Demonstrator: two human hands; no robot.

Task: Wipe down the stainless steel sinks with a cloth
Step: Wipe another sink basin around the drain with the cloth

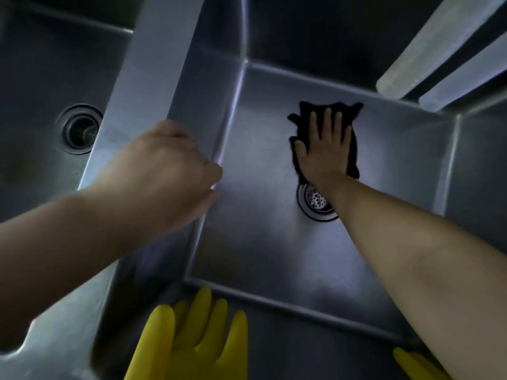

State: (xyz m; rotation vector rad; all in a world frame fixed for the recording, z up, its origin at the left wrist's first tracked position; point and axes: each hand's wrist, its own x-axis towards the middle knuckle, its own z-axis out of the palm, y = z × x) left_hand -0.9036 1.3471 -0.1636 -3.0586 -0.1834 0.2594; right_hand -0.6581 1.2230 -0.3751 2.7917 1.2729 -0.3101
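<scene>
Head cam — looks steeply down into sink basin [263, 242] from close above; single view.

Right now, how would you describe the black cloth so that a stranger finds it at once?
Look into the right stainless steel sink basin, the one with the perforated round drain strainer. Just beyond that drain, the black crumpled cloth lies on the floor under the flat right hand. It is the only dark, soft thing there.

— What sort of place is this?
— A working kitchen's wash-up area: two deep steel sinks [263, 242] side by side, yellow rubber gloves [192, 341] at the bottom edge.
</scene>
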